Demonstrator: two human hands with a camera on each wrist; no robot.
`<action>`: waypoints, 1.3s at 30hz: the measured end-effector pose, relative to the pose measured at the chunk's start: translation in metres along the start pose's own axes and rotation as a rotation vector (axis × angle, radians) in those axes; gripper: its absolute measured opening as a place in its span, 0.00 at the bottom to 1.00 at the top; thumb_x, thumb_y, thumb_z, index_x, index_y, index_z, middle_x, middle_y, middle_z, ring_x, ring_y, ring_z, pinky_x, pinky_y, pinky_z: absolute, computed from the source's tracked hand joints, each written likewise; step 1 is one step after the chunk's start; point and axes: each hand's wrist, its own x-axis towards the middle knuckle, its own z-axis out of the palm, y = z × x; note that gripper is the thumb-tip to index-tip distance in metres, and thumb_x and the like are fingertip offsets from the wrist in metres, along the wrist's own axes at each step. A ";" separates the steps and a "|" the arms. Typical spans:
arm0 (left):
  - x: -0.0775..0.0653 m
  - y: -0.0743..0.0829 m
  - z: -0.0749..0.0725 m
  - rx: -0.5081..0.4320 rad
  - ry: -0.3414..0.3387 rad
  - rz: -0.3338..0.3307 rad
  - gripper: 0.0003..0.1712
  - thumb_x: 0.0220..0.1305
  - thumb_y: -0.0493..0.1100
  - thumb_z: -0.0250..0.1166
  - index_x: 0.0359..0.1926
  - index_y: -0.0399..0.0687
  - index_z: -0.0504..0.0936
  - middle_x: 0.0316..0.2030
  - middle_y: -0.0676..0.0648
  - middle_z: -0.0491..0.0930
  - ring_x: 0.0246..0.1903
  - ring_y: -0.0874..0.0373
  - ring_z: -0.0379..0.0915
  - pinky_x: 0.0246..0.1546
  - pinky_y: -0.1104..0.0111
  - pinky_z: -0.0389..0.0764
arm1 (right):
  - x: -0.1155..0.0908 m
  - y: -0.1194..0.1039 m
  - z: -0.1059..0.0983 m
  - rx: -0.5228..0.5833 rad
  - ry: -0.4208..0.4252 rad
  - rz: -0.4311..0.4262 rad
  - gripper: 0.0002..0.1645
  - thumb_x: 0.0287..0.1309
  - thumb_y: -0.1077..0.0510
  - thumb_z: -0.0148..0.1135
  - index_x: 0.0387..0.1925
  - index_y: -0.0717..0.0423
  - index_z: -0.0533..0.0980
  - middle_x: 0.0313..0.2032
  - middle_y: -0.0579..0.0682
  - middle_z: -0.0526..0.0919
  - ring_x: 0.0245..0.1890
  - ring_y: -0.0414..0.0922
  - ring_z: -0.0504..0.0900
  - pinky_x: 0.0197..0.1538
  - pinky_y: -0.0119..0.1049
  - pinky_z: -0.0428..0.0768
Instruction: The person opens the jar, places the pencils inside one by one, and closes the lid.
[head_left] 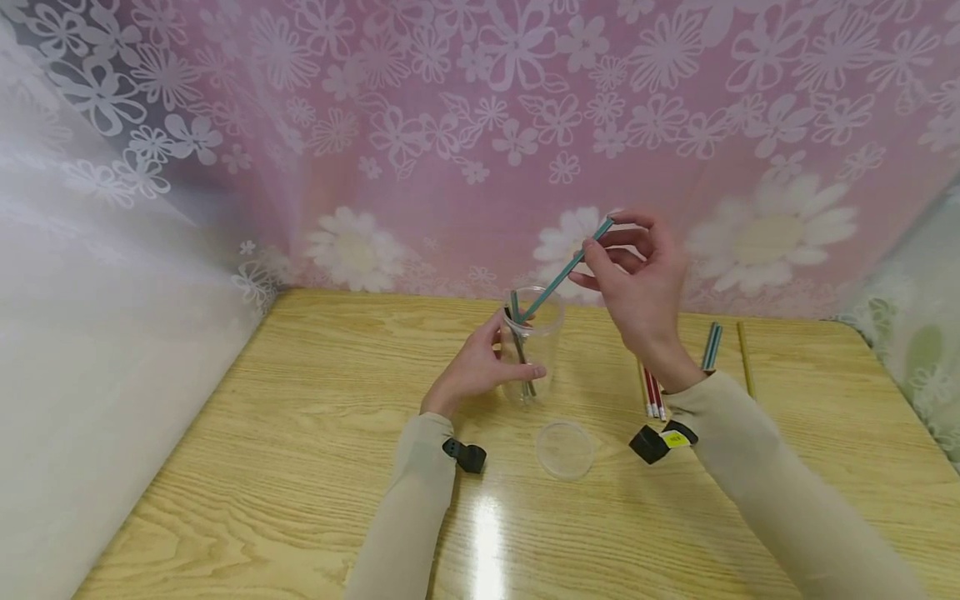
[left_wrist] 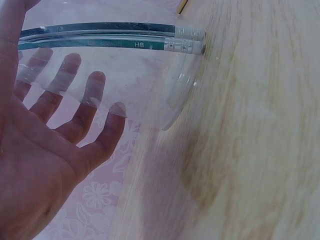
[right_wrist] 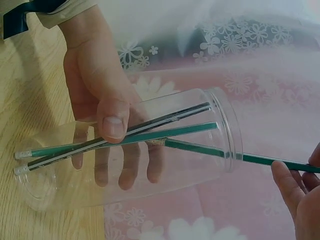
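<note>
A clear plastic jar (head_left: 551, 354) stands on the table, gripped by my left hand (head_left: 480, 362) with the thumb in front and fingers behind. Inside it lean a black striped pencil (right_wrist: 165, 120) and a green pencil (right_wrist: 195, 129), eraser ends down, as the right wrist view shows. Between thumb and fingertips, my right hand (head_left: 645, 275) pinches another green pencil (head_left: 566, 273) by its upper end. That pencil slants through the jar's open mouth, its eraser end within the jar. In front of the jar lies a clear round lid (head_left: 565, 451).
Several red pencils (head_left: 654, 393) with white erasers lie under my right forearm, beside a yellow one. Farther right are some green pencils (head_left: 712, 343) and a single yellow pencil (head_left: 746, 358). A flowered curtain (head_left: 465, 150) hangs along the table's back edge.
</note>
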 end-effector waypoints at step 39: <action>-0.002 0.000 0.001 0.010 0.005 -0.014 0.46 0.55 0.56 0.79 0.71 0.80 0.65 0.67 0.55 0.69 0.68 0.52 0.66 0.66 0.45 0.72 | -0.009 -0.001 0.012 -0.730 -0.399 -0.003 0.11 0.67 0.55 0.67 0.49 0.52 0.82 0.39 0.52 0.90 0.41 0.47 0.87 0.46 0.41 0.82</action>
